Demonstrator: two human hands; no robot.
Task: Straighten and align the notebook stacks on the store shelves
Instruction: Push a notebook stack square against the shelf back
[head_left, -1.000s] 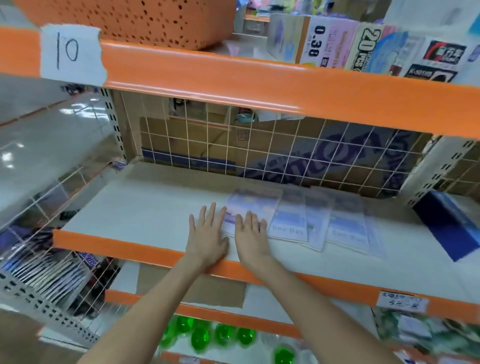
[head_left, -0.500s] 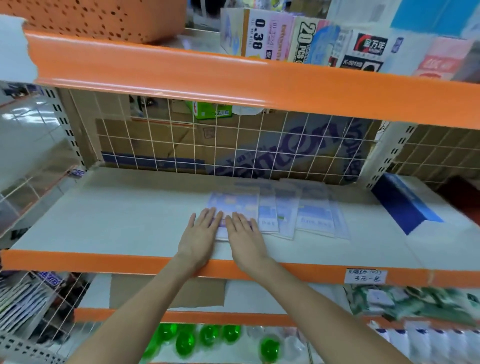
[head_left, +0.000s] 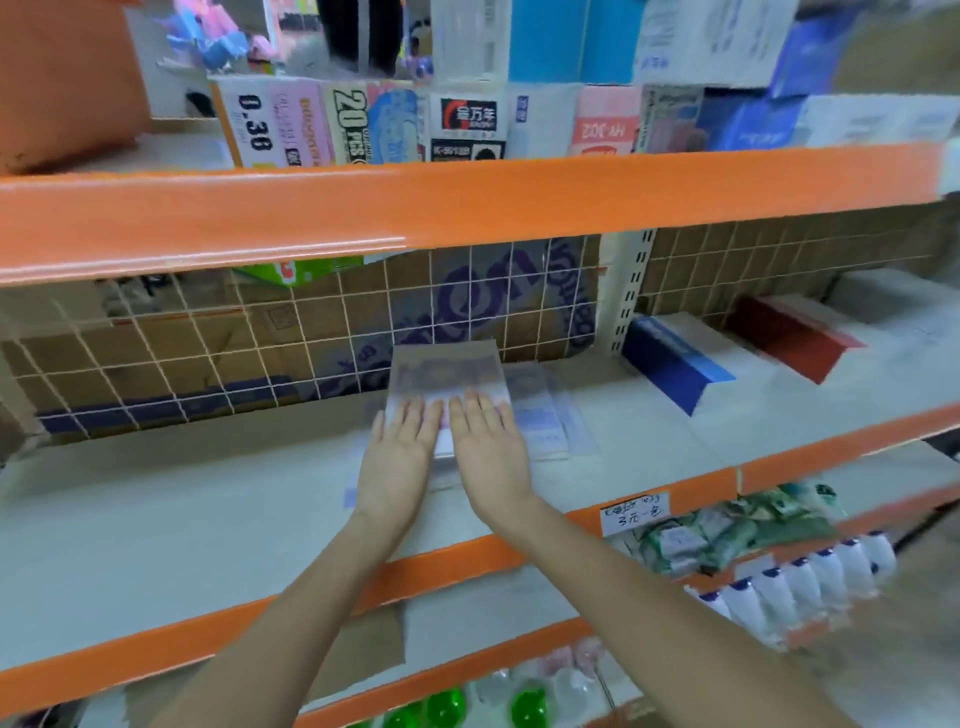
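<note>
A wide store shelf (head_left: 156, 525) with a pale board and an orange front edge fills the view, backed by a wire grid (head_left: 208, 353) with flattened cardboard behind it. Another orange-edged shelf above holds boxed stationery (head_left: 363, 124). On the middle shelf, slightly right of centre, lies a low stack of plastic-wrapped notebooks (head_left: 447, 374), with more wrapped notebooks (head_left: 540, 415) just beside it on the right, partly fanned out. The frame is blurred, so the covers cannot be read.

Both of the person's hands rest flat on the stack's near end — left hand (head_left: 400, 452) and right hand (head_left: 488, 447) side by side, fingers straight and close together, gripping nothing.

This looks like the squaring step. Next, probably, the fanned notebooks need sliding under or against the stack — with even, light pressure so the slippery wrappers do not skid.
</note>
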